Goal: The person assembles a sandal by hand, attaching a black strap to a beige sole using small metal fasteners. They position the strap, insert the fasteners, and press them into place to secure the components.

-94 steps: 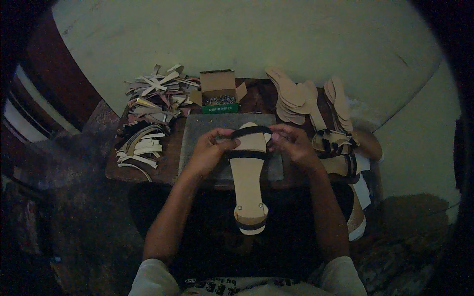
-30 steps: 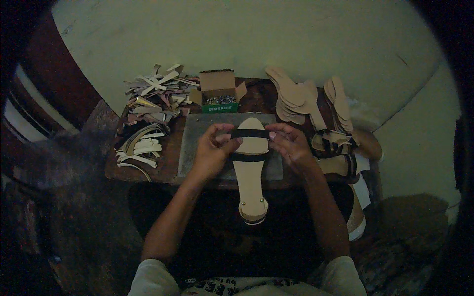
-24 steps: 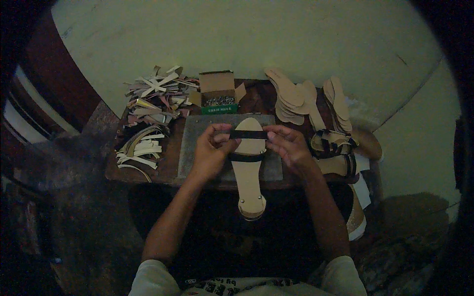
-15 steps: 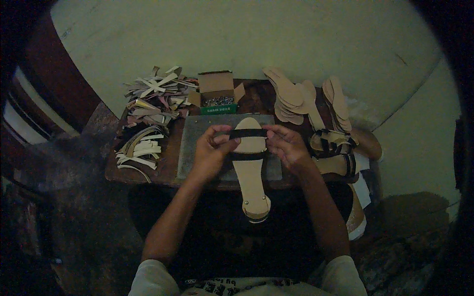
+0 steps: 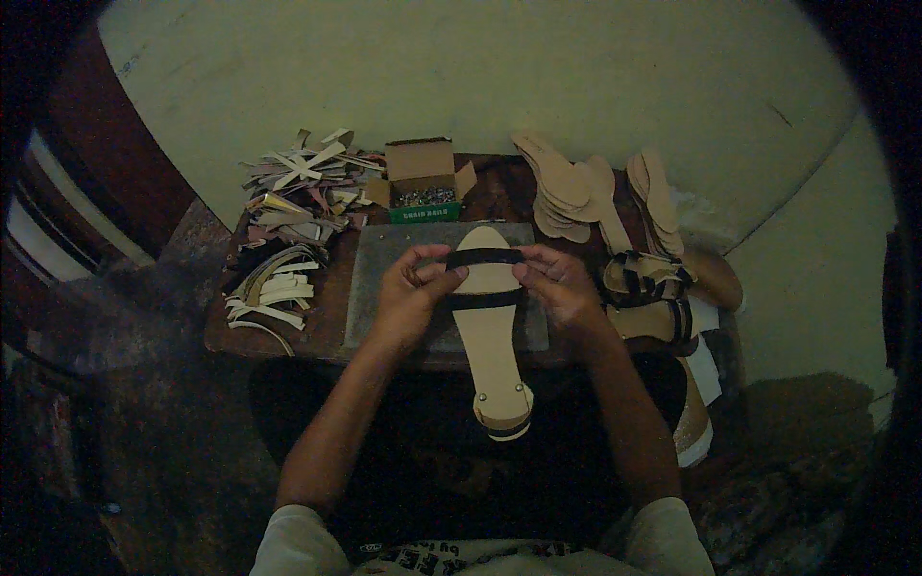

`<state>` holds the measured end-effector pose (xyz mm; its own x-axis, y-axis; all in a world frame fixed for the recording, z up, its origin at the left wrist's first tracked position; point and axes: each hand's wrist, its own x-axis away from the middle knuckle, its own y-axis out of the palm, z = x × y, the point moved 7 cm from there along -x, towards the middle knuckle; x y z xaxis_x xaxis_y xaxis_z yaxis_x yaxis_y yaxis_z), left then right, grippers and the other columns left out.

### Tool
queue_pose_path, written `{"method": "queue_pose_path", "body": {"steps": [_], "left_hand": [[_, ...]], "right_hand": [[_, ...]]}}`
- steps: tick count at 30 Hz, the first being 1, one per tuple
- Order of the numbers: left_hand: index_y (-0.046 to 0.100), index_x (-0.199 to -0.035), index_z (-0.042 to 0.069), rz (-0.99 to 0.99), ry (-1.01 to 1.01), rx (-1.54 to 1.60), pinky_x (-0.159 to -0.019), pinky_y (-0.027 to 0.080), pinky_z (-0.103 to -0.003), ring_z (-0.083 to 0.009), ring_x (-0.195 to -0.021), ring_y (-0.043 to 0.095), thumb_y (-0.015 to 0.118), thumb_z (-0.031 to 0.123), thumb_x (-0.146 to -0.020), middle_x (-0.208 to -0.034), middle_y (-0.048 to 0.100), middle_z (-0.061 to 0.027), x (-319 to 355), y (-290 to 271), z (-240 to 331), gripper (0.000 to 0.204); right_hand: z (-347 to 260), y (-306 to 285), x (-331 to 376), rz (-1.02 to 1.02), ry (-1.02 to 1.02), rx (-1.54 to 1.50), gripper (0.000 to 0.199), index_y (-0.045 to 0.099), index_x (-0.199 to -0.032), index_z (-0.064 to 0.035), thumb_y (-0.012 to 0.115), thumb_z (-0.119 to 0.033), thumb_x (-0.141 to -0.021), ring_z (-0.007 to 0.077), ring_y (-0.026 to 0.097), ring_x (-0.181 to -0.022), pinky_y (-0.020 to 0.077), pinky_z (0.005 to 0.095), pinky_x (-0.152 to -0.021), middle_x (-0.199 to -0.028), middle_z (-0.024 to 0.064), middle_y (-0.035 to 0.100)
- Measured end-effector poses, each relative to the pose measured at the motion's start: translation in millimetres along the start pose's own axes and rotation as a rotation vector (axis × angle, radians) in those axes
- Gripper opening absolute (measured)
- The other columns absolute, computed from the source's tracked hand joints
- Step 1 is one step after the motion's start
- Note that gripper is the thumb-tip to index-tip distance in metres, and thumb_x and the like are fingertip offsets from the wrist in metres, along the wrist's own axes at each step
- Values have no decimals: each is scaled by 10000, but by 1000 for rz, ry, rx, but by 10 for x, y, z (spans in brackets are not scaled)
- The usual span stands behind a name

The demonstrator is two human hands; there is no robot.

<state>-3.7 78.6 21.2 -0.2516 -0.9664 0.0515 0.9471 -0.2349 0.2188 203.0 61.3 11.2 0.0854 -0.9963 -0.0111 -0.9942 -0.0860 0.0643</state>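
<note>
A tan sandal sole (image 5: 485, 341) points toe-away over the table edge, its heel end toward me with small metal studs. Two black straps cross it: a front strap (image 5: 485, 257) near the toe and a second strap (image 5: 483, 300) just behind. My left hand (image 5: 415, 293) pinches the left end of the front strap, thumb lying over the sole's edge. At the strap's right end, my right hand (image 5: 562, 288) is closed with thumb and fingertips on it. Beneath the toe half lies a grey slab (image 5: 384, 288).
On the dark wooden table (image 5: 327, 336), leather offcuts (image 5: 288, 230) pile at the left. An open box of nails (image 5: 425, 197) stands at the back. Stacked tan insoles (image 5: 562, 192) lie back right, with black-strapped sandals (image 5: 648, 278) nearer. A pale wall (image 5: 480, 77) rises behind.
The sole's heel end has swung slightly right and nearer to me. My right thumb has come in over the sole's edge, and the front strap now bows upward in an arch.
</note>
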Motion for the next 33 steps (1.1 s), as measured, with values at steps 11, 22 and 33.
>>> {"method": "queue_pose_path", "body": {"steps": [11,22,33], "left_hand": [[576,-1190,13,29,12,-28,-756,531,-289,-155,-839,667,737,68,-826,-963,708,-109,34,-49,47,401],[660,-1083,-22,-31,-76,-26,-796,510,-272,-139,-861,654,704,64,-853,-972,706,-85,26,18,-61,249],[680,-1038,27,-123,-351,226,-852,487,-303,-165,-932,641,672,213,-899,-990,697,-49,112,191,-109,233]], "right_hand": [[25,106,44,-9,78,-196,364,603,-1248,-24,621,-240,-956,27,490,-706,375,206,-589,-980,-1,657],[114,7,-1,5,119,-35,313,596,-1203,49,604,-144,-957,149,629,-964,504,289,-840,-1067,86,675],[270,-4,25,116,237,-148,266,634,-1130,22,629,-158,-934,156,634,-894,500,311,-812,-1018,70,678]]}}
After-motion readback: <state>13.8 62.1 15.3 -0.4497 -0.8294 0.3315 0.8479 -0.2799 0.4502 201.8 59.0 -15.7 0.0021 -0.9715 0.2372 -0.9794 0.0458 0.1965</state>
